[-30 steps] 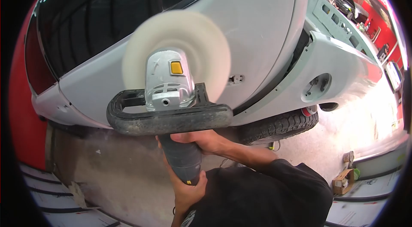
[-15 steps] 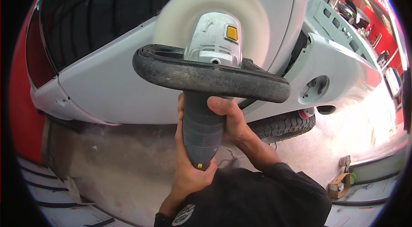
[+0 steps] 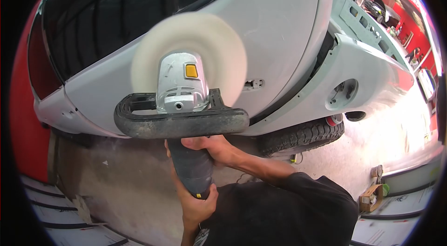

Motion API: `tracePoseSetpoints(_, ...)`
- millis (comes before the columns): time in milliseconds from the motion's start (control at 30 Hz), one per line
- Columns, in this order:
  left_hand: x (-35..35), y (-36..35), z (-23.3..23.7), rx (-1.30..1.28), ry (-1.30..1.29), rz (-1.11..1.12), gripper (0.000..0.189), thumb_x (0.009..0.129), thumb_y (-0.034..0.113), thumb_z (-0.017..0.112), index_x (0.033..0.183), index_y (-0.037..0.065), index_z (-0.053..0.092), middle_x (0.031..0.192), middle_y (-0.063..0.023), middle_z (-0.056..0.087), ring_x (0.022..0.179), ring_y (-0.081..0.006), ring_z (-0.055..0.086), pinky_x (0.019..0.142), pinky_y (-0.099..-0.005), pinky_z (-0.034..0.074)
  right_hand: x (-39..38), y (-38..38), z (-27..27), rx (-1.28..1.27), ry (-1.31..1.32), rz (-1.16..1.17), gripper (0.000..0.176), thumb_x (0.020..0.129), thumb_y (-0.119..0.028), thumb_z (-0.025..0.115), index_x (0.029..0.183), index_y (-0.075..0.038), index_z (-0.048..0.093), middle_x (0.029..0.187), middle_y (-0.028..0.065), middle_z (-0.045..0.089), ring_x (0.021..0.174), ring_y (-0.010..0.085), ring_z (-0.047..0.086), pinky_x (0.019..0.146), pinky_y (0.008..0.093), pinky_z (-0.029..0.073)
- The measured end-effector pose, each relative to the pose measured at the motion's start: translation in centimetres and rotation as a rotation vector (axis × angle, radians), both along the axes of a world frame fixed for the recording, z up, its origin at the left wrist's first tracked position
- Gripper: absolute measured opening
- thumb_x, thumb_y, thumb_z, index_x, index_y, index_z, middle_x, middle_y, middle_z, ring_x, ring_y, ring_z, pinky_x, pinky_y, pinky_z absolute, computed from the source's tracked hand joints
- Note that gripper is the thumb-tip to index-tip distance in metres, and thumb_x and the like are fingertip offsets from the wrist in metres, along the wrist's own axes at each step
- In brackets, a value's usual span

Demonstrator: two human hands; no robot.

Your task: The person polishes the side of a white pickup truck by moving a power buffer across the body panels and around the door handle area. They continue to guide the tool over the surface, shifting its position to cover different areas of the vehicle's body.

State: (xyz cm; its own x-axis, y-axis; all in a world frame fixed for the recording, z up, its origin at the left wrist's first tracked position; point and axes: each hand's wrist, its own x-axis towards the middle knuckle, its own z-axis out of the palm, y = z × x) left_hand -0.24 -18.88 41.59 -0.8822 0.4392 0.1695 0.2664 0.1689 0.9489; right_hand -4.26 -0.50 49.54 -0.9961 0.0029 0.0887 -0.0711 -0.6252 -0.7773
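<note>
Head view: I count one polisher (image 3: pixel 180 90) with one round pad (image 3: pixel 226 60) and one loop handle (image 3: pixel 181 126), in front of one pale car (image 3: pixel 279 22) with one tyre (image 3: pixel 302 139) showing. Both hands curl round the polisher's dark body, right hand (image 3: pixel 215 149) just below the loop handle, left hand (image 3: pixel 198 206) at the tail. Fingers are partly hidden; the pad is blurred, its contact with the car unclear to me.

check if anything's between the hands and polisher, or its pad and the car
Nothing visible: the left hand and right hand grip the polisher directly. Nothing shows between pad and car door; the pad's underside is hidden.
</note>
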Motion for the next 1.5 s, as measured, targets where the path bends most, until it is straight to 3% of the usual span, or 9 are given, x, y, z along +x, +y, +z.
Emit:
tracePoseSetpoints(233, -1.4, 5.8, 5.5, 0.154, 0.108, -0.234, 0.098, 0.077, -0.004, 0.068, 0.16, 0.001, 0.016, 0.142, -0.0167, 0.043, 0.123, -0.0216, 0.053, 0.092, -0.0347, 0.051, 2.0, 4.6, 2.7, 0.033, 0.196, -0.123, 0.049, 0.088, -0.035, 0.073, 0.117, 0.004, 0.064, 0.104, 0.0147, 0.07, 0.092, 0.0218, 0.07, 0.083, 0.0364, 0.058)
tracePoseSetpoints(333, -1.6, 6.8, 5.9, 0.19, 0.108, -0.267, 0.099, 0.077, -0.003, 0.068, 0.16, 0.001, 0.015, 0.141, -0.0163, 0.044, 0.13, -0.0233, 0.048, 0.1, -0.0366, 0.047, 2.4, 5.1, 3.3, 0.069, 0.168, -0.178, 0.059, 0.085, -0.04, 0.071, 0.121, 0.005, 0.061, 0.108, 0.0169, 0.068, 0.096, 0.0245, 0.069, 0.084, 0.0382, 0.059)
tracePoseSetpoints(433, -1.8, 5.9, 5.1, 0.153, 0.185, -0.223, 0.1, 0.078, -0.005, 0.068, 0.161, 0.001, 0.013, 0.134, -0.0156, 0.048, 0.117, -0.0205, 0.056, 0.091, -0.034, 0.051, 1.7, 4.6, 2.4, 0.132, 0.143, -0.144, 0.058, 0.085, -0.039, 0.072, 0.122, 0.005, 0.061, 0.108, 0.0163, 0.069, 0.096, 0.0242, 0.07, 0.086, 0.0384, 0.059)
tracePoseSetpoints(467, -1.8, 5.0, 4.0, 0.119, 0.132, -0.176, 0.1, 0.078, -0.005, 0.069, 0.161, 0.001, 0.013, 0.131, -0.0152, 0.05, 0.11, -0.0191, 0.058, 0.087, -0.0328, 0.052, 1.1, 4.1, 1.2, 0.062, 0.155, -0.125, 0.037, 0.092, -0.027, 0.074, 0.114, 0.002, 0.068, 0.101, 0.0107, 0.072, 0.09, 0.0181, 0.069, 0.084, 0.0337, 0.057)
tracePoseSetpoints(667, -2.0, -0.7, -3.5, 0.026, 0.037, 0.02, 0.102, 0.08, -0.007, 0.071, 0.162, -0.001, 0.01, 0.121, -0.0139, 0.053, 0.085, -0.0127, 0.061, 0.071, -0.0277, 0.053, -1.7, -0.2, -3.2, 0.113, -0.006, 0.016, 0.042, 0.087, -0.027, 0.084, 0.118, -0.003, 0.072, 0.111, 0.0066, 0.073, 0.1, 0.0143, 0.066, 0.091, 0.0328, 0.054)
tracePoseSetpoints(867, -2.2, 0.0, -2.0, 0.007, 0.021, -0.003, 0.108, 0.074, -0.002, 0.071, 0.162, -0.004, 0.009, 0.149, -0.0241, 0.04, 0.137, -0.0308, 0.046, 0.114, -0.0399, 0.037, -0.6, 0.4, -5.8, 0.156, -0.017, -0.05, 0.045, 0.086, -0.028, 0.085, 0.12, -0.003, 0.072, 0.114, 0.0066, 0.073, 0.108, 0.0164, 0.065, 0.099, 0.0357, 0.052)
tracePoseSetpoints(1133, -2.8, 5.7, 0.6, 0.037, 0.262, -0.292, 0.104, 0.074, -0.002, 0.072, 0.162, 0.004, 0.015, 0.146, -0.0264, 0.046, 0.135, -0.0354, 0.052, 0.111, -0.0412, 0.041, 4.3, 6.8, -7.9, 0.073, 0.06, -0.109, 0.048, 0.087, -0.029, 0.084, 0.124, -0.002, 0.069, 0.115, 0.0071, 0.072, 0.109, 0.0167, 0.065, 0.099, 0.0365, 0.052)
tracePoseSetpoints(1233, -2.4, 6.0, 0.0, 0.005, 0.068, -0.342, 0.108, 0.071, -0.001, 0.072, 0.161, -0.003, 0.013, 0.146, -0.0252, 0.044, 0.138, -0.0351, 0.048, 0.116, -0.0422, 0.036, 5.0, 7.2, -8.4, 0.05, 0.058, -0.139, 0.049, 0.087, -0.03, 0.084, 0.124, -0.002, 0.069, 0.115, 0.0072, 0.072, 0.109, 0.0168, 0.065, 0.099, 0.0365, 0.052)
tracePoseSetpoints(1500, -3.7, 1.7, -2.8, -0.092, 0.181, -0.236, 0.107, 0.071, 0.001, 0.073, 0.159, -0.007, 0.013, 0.146, -0.027, 0.042, 0.14, -0.0373, 0.044, 0.118, -0.0434, 0.033, 0.4, 2.4, -7.4, 0.036, 0.052, -0.105, 0.05, 0.087, -0.032, 0.083, 0.124, -0.002, 0.068, 0.115, 0.0075, 0.072, 0.108, 0.017, 0.065, 0.099, 0.0366, 0.052)
